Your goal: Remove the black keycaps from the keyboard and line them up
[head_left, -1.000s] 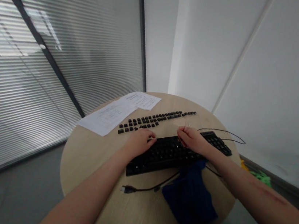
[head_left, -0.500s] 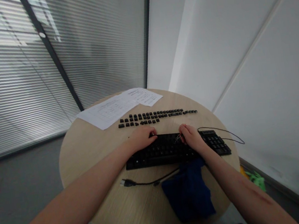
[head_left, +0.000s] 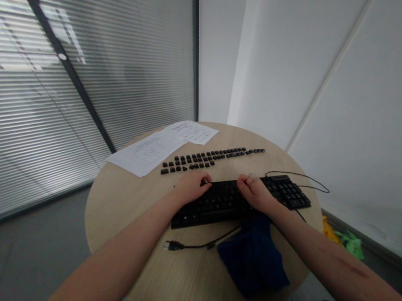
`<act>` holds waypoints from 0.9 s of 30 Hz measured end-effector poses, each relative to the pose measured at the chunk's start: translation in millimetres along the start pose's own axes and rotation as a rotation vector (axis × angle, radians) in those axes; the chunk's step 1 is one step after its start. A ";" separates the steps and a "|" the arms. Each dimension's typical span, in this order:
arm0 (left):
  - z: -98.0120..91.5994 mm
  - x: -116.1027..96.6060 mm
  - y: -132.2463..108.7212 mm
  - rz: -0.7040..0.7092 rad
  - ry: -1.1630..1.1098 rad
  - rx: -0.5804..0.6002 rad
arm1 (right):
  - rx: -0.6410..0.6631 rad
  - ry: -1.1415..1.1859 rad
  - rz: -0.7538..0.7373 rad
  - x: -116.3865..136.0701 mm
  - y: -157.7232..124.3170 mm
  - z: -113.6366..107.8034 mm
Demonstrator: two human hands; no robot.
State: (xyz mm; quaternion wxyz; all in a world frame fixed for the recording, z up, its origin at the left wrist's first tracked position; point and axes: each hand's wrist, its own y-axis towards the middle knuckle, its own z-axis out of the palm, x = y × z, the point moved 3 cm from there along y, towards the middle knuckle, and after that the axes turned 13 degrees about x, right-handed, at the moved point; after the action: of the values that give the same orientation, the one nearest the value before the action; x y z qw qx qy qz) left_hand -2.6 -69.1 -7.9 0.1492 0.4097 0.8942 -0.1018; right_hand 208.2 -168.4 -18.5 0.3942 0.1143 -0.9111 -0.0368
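Note:
A black keyboard lies across the round table. My left hand is closed on its far edge, left of the middle, with the fingers curled down and partly hidden. Over the keys right of the middle, my right hand is closed. From its top sticks a thin, pale wire loop, which looks like a wire keycap puller; whether a keycap is also in the fingers cannot be seen. Beyond the keyboard, several loose black keycaps lie in rows.
Printed papers lie at the table's back left. Nearer me are a blue cloth and a USB cable plug. A black cable loops out right of the keyboard. A white wall stands close on the right.
My right hand has turned and drawn slightly nearer me. The wire loop, earlier pointing down-left at the keys, now stands above the hand. My left hand stays in place.

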 end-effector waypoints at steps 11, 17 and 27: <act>-2.7 -1.1 -3.6 0.014 0.000 -0.001 | -0.293 0.479 0.103 -22.0 3.8 -6.5; -16.1 -22.6 -15.0 0.093 0.080 -0.087 | -0.208 0.428 0.026 -8.3 2.3 -2.0; -6.3 -72.0 -25.0 0.255 0.026 -0.111 | -0.071 0.388 -0.172 14.3 -6.6 -0.3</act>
State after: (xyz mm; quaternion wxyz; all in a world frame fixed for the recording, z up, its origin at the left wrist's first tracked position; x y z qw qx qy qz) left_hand 21.7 -133.8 24.7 0.1716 0.5123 0.8411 -0.0273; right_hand 200.1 -178.2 -9.2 0.5612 0.1826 -0.8033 -0.0798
